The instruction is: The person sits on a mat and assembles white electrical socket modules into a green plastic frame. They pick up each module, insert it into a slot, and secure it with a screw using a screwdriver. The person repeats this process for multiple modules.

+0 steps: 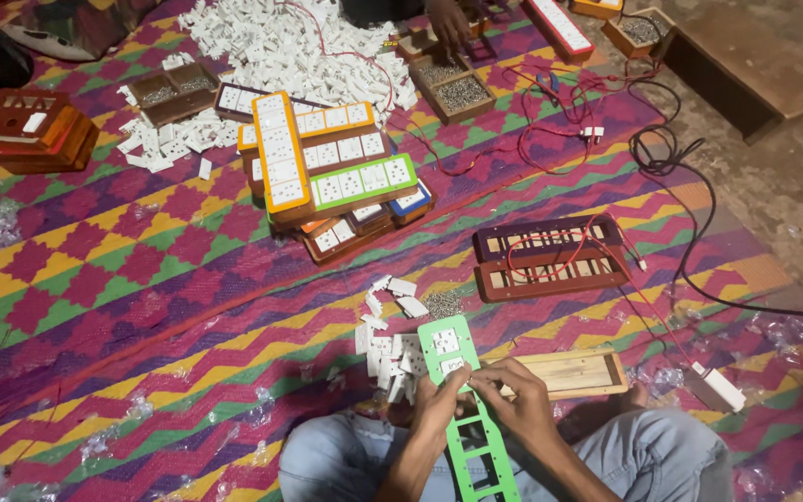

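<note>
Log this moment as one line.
hands: left, right on green frame | white socket at fingertips | mat

Glossy green plastic frame (462, 390); matt woven mat (141, 279).

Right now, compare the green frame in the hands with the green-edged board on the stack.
The green frame has mostly empty openings, with white sockets only at its far end; the green-edged board is fully fitted. The frame is held by the left hand and right hand; the board rests on a stack. Both are long green strips.
</note>
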Available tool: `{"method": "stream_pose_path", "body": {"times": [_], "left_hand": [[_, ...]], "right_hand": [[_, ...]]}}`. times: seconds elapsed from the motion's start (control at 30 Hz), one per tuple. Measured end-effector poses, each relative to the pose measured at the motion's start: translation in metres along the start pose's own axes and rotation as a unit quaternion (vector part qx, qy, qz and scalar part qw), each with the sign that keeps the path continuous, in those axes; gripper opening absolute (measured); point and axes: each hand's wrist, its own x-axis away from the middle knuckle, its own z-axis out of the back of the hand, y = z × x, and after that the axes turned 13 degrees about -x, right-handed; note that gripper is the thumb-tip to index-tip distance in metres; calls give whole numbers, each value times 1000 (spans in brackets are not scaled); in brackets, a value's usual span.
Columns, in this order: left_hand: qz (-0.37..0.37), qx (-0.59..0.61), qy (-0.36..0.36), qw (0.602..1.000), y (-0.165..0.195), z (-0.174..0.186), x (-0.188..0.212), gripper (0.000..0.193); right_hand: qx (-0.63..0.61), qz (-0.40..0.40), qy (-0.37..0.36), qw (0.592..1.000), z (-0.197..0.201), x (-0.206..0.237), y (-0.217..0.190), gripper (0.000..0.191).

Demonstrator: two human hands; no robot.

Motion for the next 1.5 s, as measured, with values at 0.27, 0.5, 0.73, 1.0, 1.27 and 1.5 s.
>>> {"method": "stream_pose_path", "body": {"times": [0.27,0.5,0.73,1.0,1.27,1.5], "left_hand": [[-7,-17,-2,1000,-6,2,-3,27],[15,-15,-23,999,-20,-3,-15,28],[-2,-25,-16,1000,-25,3,-17,29],[-6,-16,-36,999,-10,0,-4,31],[-15,10,-32,999,-4,3,0,28],[21,67,12,997,-2,8,-6,24]], "right_hand": [[5,23,4,1000,2,-1,1,16],[20,78,-6,997,11,-5,5,10],[11,11,-16,1000,7,-4,11,11],[-23,-89,43,995,-1,0,16,21],[-59,-51,50,996,-7,9,11,17],[-72,18,30,997,-20,8,15,25]]}}
